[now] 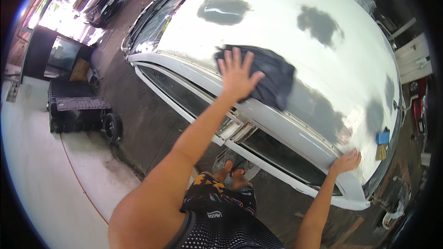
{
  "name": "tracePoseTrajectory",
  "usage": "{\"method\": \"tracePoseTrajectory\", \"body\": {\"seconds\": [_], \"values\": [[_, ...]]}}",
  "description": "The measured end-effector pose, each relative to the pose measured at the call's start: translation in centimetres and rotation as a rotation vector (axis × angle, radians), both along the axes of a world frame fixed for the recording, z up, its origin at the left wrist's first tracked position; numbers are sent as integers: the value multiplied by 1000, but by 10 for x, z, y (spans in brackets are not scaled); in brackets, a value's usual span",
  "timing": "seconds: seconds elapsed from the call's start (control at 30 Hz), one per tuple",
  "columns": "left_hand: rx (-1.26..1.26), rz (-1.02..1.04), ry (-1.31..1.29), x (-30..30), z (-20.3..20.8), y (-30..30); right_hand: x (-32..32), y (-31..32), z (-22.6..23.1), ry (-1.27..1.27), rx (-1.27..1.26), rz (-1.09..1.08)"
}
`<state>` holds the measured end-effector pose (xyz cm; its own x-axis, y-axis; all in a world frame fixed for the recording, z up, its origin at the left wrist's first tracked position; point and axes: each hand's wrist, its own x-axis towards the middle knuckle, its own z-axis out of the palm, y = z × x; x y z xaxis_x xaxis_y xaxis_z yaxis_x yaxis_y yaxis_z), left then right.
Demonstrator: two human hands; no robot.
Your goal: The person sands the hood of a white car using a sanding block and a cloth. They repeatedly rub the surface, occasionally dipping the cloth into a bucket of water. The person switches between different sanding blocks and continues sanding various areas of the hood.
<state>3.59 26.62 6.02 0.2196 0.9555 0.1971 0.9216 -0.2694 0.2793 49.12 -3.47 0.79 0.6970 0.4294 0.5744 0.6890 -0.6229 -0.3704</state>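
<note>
My left hand (236, 74) lies flat with spread fingers on a black cloth (276, 80). The cloth rests on the near edge of a white car roof (277, 23), which carries several dull grey patches. Further right, my right hand (347, 162) rests on the roof's edge near a rear corner, fingers stretched out and holding nothing. Just beyond it, a small blue block (382, 138) sits on the roof, touching or beside a yellowish-brown piece (380, 152); I cannot tell what either is.
Below the roof, the car's side doors (184, 101) stand between it and me. A black wheeled case (76, 110) is at the left by a white surface (87, 175). Another vehicle (104, 4) is parked at the far left. Clutter and a white panel (415, 57) line the right.
</note>
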Motion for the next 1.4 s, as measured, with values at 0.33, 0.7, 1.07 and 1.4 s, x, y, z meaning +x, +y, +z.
{"method": "tracePoseTrajectory", "body": {"seconds": [0.33, 0.7, 1.07, 1.4], "values": [[-185, 690, -38, -239, -51, 170, 4, -7, 16, -34, -50, 98], [-82, 255, 472, -69, 15, 56, -15, 9, 21, -138, -46, 46], [-703, -345, -232, 205, 68, -100, -16, 13, 14, -147, -9, 38], [-36, -41, -168, 86, 42, -59, -19, 13, 12, -135, 38, 11]]}}
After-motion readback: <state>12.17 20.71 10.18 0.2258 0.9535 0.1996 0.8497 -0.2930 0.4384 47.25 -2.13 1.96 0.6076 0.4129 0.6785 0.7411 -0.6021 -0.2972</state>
